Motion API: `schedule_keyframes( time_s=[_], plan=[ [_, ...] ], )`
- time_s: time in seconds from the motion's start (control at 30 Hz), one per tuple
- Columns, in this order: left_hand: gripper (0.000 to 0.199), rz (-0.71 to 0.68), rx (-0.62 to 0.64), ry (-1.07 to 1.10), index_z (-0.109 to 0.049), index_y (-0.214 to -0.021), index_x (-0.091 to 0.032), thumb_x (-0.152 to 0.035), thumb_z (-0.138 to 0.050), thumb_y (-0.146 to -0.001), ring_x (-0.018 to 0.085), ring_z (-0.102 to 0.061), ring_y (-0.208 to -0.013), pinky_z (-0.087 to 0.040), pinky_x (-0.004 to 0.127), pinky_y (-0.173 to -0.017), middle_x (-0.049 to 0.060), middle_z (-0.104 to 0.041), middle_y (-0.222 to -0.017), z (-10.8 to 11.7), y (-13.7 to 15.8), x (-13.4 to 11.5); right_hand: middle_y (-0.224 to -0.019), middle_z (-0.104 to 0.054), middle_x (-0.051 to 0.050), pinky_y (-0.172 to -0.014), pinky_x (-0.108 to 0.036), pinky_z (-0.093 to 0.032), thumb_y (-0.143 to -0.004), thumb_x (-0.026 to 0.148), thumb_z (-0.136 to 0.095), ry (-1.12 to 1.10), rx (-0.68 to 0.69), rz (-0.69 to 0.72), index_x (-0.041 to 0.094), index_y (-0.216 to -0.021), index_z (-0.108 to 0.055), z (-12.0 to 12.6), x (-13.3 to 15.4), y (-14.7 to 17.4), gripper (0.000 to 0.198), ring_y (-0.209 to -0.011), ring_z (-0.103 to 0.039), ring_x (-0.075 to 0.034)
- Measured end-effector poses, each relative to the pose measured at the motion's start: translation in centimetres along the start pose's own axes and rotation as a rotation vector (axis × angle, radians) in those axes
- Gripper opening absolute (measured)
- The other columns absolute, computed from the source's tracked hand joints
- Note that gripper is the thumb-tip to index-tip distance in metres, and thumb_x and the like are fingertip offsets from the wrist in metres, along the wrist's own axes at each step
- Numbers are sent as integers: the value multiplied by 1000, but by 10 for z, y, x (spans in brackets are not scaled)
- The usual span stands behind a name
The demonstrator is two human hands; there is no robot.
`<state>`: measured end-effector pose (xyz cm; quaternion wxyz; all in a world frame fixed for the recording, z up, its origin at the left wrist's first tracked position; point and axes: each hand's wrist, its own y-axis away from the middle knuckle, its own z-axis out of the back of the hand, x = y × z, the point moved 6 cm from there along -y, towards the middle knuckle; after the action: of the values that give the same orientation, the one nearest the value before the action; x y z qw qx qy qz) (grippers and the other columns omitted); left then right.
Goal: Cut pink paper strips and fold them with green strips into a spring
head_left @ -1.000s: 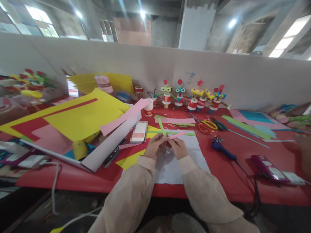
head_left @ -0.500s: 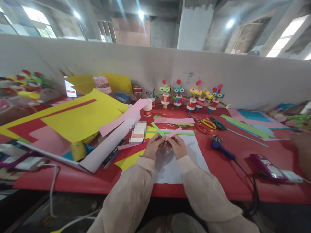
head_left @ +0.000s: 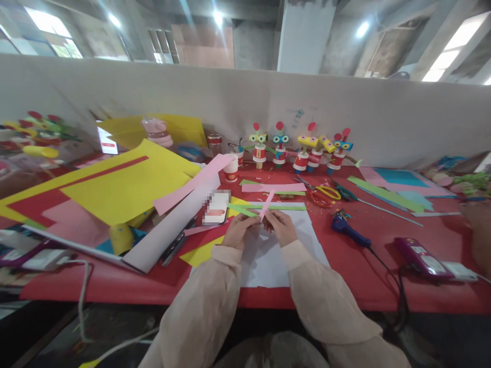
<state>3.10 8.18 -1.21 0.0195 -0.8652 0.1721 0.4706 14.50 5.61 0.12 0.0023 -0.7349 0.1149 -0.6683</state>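
Both hands meet above a white paper sheet (head_left: 264, 268) at the middle of the table. My left hand (head_left: 237, 232) is closed, pinching a narrow green paper strip (head_left: 241, 209) that points left. A pink paper strip (head_left: 267, 202) rises from between the hands, crossing the green one at their fingertips. My right hand (head_left: 283, 227) is closed on the pink strip's lower part. The exact joint of the two strips is partly covered by fingers. Just beyond lies another long green strip (head_left: 289, 208) along the sheet's far edge.
Several paper-cup figures (head_left: 260, 153) stand by the partition. Scissors (head_left: 328, 192), pliers (head_left: 343, 190) and a blue glue gun (head_left: 351, 231) with a cord lie right. A purple device (head_left: 422, 259) sits farther right. Coloured paper sheets (head_left: 126, 186), a phone (head_left: 217, 207) and a paper cup (head_left: 230, 168) are left.
The pink strip has swung from leaning right to nearly upright. The green strip has tipped down toward the left. Both hands stay together over the white sheet.
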Motion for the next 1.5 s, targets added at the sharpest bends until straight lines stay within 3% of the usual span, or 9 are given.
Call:
schedule_keyframes(
  time_s=[0.17,0.3,0.53,0.7,0.83,0.97,1.13,1.27,1.5],
  plan=[
    [21,-16,-42,124,-64,-62,-13,-11,-78,-48,6,-49,-50,-37,18,-48,-2,-57,-56,1,-1,2,-58,-55,4,-48,-23,-40,-67,38,-68,167,23,146,20,-85,-61,-4,3,5,27,-49,-49,-10],
    [20,-51,-10,125,-63,-61,-12,-11,-78,-49,6,-49,-50,-38,18,-48,-2,-57,-55,1,-1,2,-57,-56,4,-49,-23,-41,-71,37,-63,223,0,218,21,-84,-60,-7,5,8,21,-50,-50,-11],
    [17,-61,3,113,-63,-60,-12,-10,-76,-50,9,-55,-57,-44,21,-57,-1,-59,-59,1,-1,1,-53,-54,5,-44,-23,-38,-73,37,-61,203,2,211,21,-74,-58,-6,5,9,16,-43,-46,-10],
    [12,-139,-22,50,-64,-62,-12,-12,-74,-55,9,-54,-56,-44,21,-55,-1,-59,-58,2,1,-2,-55,-54,4,-46,-23,-40,-73,36,-62,132,6,178,20,-80,-57,-8,5,9,19,-46,-47,-10],
    [12,-183,54,-31,-65,-65,-13,-16,-74,-58,12,-54,-53,-44,26,-53,0,-59,-57,-6,5,-4,-57,-57,3,-47,-25,-42,-73,39,-62,45,-31,107,19,-81,-58,-7,1,7,22,-48,-51,-11],
    [14,-200,117,-39,-64,-65,-12,-20,-75,-60,13,-55,-54,-45,29,-55,2,-60,-59,-10,7,-5,-54,-56,3,-46,-25,-42,-72,41,-62,-8,-24,100,20,-70,-57,-5,-1,4,22,-47,-50,-12],
    [27,-178,45,7,-64,-77,-15,-16,-78,-54,13,-57,-57,-45,28,-58,0,-63,-64,-5,4,-4,-54,-54,4,-46,-25,-41,-71,39,-63,-25,-11,124,20,-74,-59,-5,0,2,19,-48,-50,-12],
    [31,-169,96,16,-63,-83,-15,-19,-78,-56,13,-58,-60,-46,29,-61,1,-64,-69,-6,2,-2,-57,-54,3,-47,-25,-40,-73,38,-61,-22,-16,138,20,-77,-60,-5,0,2,18,-49,-49,-11],
    [26,-249,34,-233,-66,-79,-15,-24,-77,-57,14,-58,-61,-46,30,-62,2,-65,-68,-4,4,-7,-57,-54,3,-48,-25,-40,-74,37,-60,-10,-1,157,21,-75,-58,-6,0,2,16,-50,-48,-12]
  ],
)
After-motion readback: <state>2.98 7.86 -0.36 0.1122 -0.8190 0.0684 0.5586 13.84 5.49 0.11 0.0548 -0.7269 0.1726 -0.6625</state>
